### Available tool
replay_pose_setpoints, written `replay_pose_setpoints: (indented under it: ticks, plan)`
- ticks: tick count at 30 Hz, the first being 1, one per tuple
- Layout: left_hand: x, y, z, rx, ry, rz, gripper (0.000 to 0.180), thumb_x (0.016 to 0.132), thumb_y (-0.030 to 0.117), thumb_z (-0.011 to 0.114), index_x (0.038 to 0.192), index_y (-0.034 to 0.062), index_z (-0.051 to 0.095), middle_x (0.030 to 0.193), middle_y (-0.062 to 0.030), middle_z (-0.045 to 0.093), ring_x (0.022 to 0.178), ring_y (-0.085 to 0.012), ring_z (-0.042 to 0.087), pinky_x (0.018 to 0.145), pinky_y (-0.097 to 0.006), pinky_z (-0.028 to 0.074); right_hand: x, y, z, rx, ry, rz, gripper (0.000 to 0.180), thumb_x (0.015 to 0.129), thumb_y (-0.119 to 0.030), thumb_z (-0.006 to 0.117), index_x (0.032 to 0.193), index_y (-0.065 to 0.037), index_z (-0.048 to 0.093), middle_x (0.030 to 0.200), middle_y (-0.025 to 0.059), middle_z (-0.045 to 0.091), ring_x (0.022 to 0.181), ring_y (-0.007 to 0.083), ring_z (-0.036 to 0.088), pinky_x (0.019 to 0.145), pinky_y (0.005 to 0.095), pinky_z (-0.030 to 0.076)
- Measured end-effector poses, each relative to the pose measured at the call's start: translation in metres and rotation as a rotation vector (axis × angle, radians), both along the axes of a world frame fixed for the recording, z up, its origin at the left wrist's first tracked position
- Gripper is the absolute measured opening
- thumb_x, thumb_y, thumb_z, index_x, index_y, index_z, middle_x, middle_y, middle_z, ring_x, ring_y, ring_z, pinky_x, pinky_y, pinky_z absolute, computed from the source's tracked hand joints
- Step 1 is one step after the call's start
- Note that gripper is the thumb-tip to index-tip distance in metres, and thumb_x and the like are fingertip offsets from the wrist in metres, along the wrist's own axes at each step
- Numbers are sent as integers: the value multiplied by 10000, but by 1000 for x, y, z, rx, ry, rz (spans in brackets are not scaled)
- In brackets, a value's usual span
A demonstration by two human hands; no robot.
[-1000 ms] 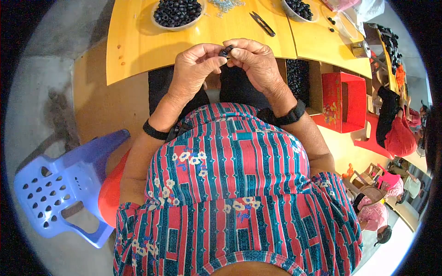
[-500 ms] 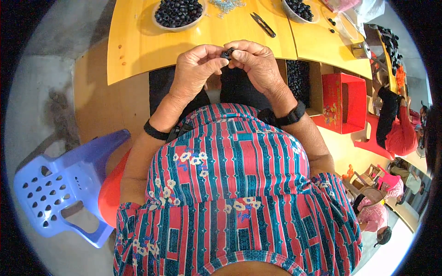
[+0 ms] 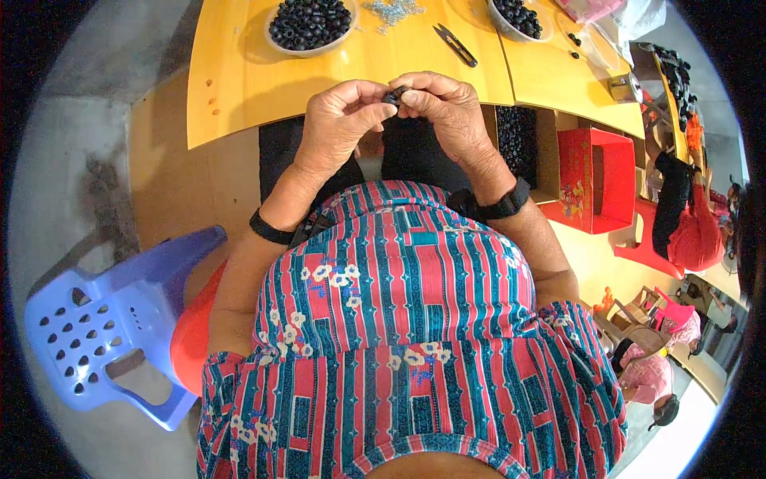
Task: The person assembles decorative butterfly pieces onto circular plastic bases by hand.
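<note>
A small black plastic piece [image 3: 394,96] is pinched between the fingertips of both my hands, just over the table's near edge. My left hand [image 3: 345,116] grips it from the left with thumb and forefinger. From the other side my right hand [image 3: 447,108] holds it, thumb on top. Fingers cover most of the piece, so its full shape cannot be made out. Beyond my left hand stands a clear bowl [image 3: 297,53] heaped with black round parts [image 3: 309,22]. Black thread snips [image 3: 456,45] lie beyond my right hand.
Small clear pieces [image 3: 391,11] are scattered at the far edge. A second bowl [image 3: 523,35] of black parts and a metal tin [image 3: 625,88] sit right on the yellow table [image 3: 239,104]. A red box [image 3: 594,180] stands below; a blue chair [image 3: 104,327] is left. People sit far right.
The black piece has turned slightly between my fingertips, and my fingers have shifted a little around it. Both hands stay in nearly the same place.
</note>
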State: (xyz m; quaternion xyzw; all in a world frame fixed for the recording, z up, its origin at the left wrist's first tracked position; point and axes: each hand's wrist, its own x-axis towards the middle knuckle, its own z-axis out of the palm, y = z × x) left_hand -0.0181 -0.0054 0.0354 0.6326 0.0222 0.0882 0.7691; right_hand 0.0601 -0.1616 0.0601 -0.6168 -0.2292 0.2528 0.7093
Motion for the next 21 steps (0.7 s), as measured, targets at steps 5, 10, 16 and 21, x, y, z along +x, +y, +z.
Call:
replay_pose_setpoints:
  ticks: [5,10,16,21]
  plan:
    - [0,2,-2,9,-8,4,153,797,45,653,932,-14,611,756,-2,600,635,-42,530,592,-173,453,1,1,2,-71,-177,-1,141,804,-44,620,932,-20,675,786,25,627,672,80,559,629,214,479]
    - [2,3,-5,29,-18,-6,169,786,75,681,918,-12,619,765,-19,623,643,-55,560,575,-185,470,2,0,4,-101,-287,-15,149,778,-11,632,919,-19,677,753,27,617,657,84,561,611,212,477]
    - [-2,3,-2,19,26,13,187,786,87,684,924,-20,616,764,-27,619,647,-59,568,580,-190,478,-1,1,6,-157,-488,-42,156,759,-5,645,905,-43,685,717,43,611,628,97,567,585,217,474]
    - [-2,3,-1,-173,112,-21,193,791,103,682,928,-16,619,758,-22,610,649,-69,575,608,-203,505,0,2,2,-188,-614,-68,150,756,-11,652,898,-47,686,701,50,610,606,107,572,569,223,474]
